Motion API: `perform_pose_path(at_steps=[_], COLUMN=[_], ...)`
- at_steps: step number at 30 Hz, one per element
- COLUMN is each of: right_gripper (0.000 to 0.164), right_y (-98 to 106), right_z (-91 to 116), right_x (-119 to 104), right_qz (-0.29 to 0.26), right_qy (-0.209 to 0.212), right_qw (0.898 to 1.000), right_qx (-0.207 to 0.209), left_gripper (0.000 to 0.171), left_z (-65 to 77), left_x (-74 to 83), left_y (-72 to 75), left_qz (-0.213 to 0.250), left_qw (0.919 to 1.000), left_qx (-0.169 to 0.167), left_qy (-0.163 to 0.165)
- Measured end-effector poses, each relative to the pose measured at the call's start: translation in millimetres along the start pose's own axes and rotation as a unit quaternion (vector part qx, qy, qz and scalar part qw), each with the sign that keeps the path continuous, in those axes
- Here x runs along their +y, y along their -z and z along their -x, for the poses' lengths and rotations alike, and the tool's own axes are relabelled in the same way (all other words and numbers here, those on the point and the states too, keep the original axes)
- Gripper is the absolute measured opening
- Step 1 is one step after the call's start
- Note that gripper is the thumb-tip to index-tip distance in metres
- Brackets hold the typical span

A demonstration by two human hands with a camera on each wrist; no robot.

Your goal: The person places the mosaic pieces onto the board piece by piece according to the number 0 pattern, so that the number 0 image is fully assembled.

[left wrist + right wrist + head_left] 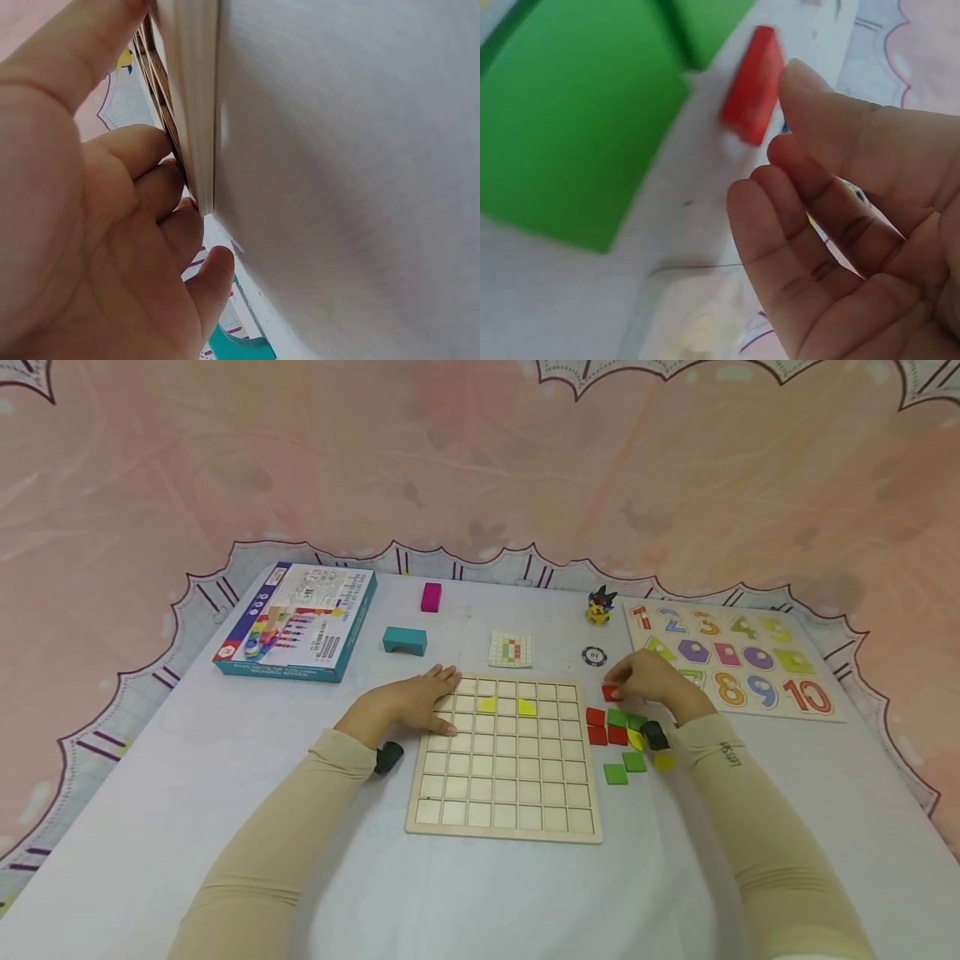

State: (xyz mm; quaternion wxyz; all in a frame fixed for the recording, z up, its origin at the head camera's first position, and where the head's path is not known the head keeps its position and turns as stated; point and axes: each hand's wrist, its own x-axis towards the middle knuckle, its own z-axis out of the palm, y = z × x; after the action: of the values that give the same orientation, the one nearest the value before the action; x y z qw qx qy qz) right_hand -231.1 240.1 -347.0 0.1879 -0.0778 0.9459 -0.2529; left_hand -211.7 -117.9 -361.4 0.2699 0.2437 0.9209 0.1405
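I'm likely picking a tile (751,86), right hand (651,680) narrow, hold unclear, left hand (414,701) spread on board (506,768), needing firm pinch next.

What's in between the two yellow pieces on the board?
Just one bare square of the board, between the left yellow piece and the right yellow piece. The head view shows it.

Head view: red tile (612,694) partly hidden by right hand (651,680), grip unclear; toy box (296,625) fine print too small to read. Right wrist view: green tile (570,142) blurred, cut by left edge. Left wrist view: teal arch block (238,346) cut by bottom edge.
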Motion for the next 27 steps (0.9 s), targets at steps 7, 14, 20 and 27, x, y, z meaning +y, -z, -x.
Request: perform_pose_path(at_steps=[7,14,20,27], right_gripper=[0.029,0.027,0.023,0.018], right_y=[-2.5,-6.0,-7.4,-6.6], right_z=[3.8,0.7,0.1,-1.5], right_x=[0.9,3.1,3.8,4.4], right_qz=[0.015,0.009,0.001,-0.012], right_qy=[0.016,0.017,0.026,0.036], right_qw=[1.000,1.000,1.000,0.999], right_qx=[0.005,0.005,0.008,0.011], left_gripper=[0.094,0.094,0.093,0.093], left_z=[0.8,1.1,2.0,1.6], left_x=[0.2,1.0,1.7,1.4], left_y=[0.3,0.1,0.2,0.4], left_qz=[-0.003,0.000,0.003,0.001], left_qw=[1.0000,1.0000,1.0000,1.0000], left_qx=[-0.001,-0.002,-0.003,-0.003], left_qy=[0.003,-0.001,0.003,0.004])
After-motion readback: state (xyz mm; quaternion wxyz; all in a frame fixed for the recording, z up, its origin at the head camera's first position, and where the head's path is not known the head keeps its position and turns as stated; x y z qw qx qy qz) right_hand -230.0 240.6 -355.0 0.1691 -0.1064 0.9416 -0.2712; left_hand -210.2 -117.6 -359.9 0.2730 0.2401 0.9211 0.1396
